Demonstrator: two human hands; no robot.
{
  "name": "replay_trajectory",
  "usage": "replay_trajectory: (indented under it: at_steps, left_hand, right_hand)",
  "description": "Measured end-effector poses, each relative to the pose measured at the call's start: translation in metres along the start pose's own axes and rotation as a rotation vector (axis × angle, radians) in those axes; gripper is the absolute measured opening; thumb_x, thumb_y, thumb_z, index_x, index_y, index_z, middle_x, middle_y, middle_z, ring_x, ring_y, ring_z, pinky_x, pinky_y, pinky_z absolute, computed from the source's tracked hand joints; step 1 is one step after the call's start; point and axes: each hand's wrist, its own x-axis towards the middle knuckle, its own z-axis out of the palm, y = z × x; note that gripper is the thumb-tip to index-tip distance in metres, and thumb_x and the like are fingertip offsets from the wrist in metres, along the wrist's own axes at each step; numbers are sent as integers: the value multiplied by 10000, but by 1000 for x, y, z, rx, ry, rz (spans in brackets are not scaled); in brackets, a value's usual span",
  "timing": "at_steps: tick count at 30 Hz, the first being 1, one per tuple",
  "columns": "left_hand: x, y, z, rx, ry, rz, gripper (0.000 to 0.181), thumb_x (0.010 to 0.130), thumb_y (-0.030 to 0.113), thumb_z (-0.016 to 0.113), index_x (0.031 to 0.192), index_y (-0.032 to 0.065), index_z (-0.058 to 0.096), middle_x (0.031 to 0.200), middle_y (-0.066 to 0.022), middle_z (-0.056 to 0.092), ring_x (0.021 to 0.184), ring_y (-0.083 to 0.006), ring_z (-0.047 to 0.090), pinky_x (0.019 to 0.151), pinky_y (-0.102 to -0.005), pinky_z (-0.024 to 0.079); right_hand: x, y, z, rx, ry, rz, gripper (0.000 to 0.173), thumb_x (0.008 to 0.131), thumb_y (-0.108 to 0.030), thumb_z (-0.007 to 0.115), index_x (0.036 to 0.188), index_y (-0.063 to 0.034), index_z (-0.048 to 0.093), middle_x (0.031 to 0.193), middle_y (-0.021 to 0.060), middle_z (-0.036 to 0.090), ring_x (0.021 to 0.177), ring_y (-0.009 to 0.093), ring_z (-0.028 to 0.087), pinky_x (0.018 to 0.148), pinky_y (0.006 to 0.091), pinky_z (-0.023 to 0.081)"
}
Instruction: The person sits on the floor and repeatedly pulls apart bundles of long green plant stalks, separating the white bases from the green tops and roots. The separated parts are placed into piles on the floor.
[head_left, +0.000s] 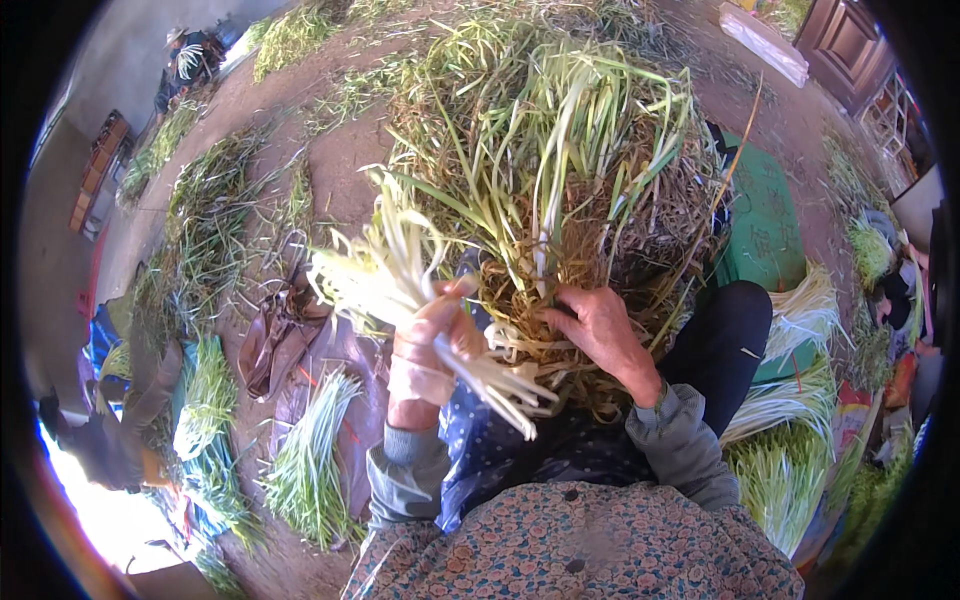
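My left hand is closed around a bunch of pale leafy stalks, their thick white ends sticking out below towards my lap. A strip of whitish tape or cloth wraps its wrist. To its right, my right hand reaches into a large heap of green leafy plants with brown, withered lower leaves. Its thumb and fingertips meet at the base of the stalks; whether they pinch one is not plain. Brown leaf scraps hang between the two hands over my dark dotted apron.
Tied bundles of stalks lie on the left and right. A green container with writing stands right of the heap. A brown bag lies left. Other people sit at the upper left, lower left and right edge.
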Motion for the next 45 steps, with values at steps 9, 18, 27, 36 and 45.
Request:
replay_trajectory:
  at_steps: [9,18,27,36,45]
  left_hand:
    - [36,-14,23,275,25,-18,395,812,100,629,1178,-17,536,595,-24,551,457,-119,518,435,-248,445]
    - [56,-16,6,474,125,-348,154,805,106,675,898,4,606,574,-5,523,454,-116,500,404,-248,391]
    - [10,-22,13,120,156,-36,465,823,201,638,1219,1,498,616,12,507,459,-97,496,418,-224,421]
    - [15,-36,16,185,156,-384,156,812,177,657,856,55,569,524,-23,517,425,-131,497,404,-255,408]
    - [14,-44,-4,-19,16,-417,185,826,211,631,777,60,537,543,-38,507,448,-160,509,448,-297,429]
  right_hand:
    - [-8,2,1,-106,-63,-76,190,765,-198,699,848,-49,615,680,173,577,641,375,567,534,408,437]
    - [-15,13,11,6,-93,-175,208,803,-194,670,926,-34,620,649,178,563,578,350,568,516,418,423]
    - [-9,-21,-9,826,211,284,155,871,-116,610,989,-21,646,657,-50,536,511,24,418,463,209,343]
    - [-5,-6,16,686,30,204,147,856,-115,628,833,25,590,670,-36,550,600,14,427,501,217,349]
    - [-17,14,13,270,177,133,141,801,-38,612,913,47,597,724,159,629,649,90,544,613,306,460]
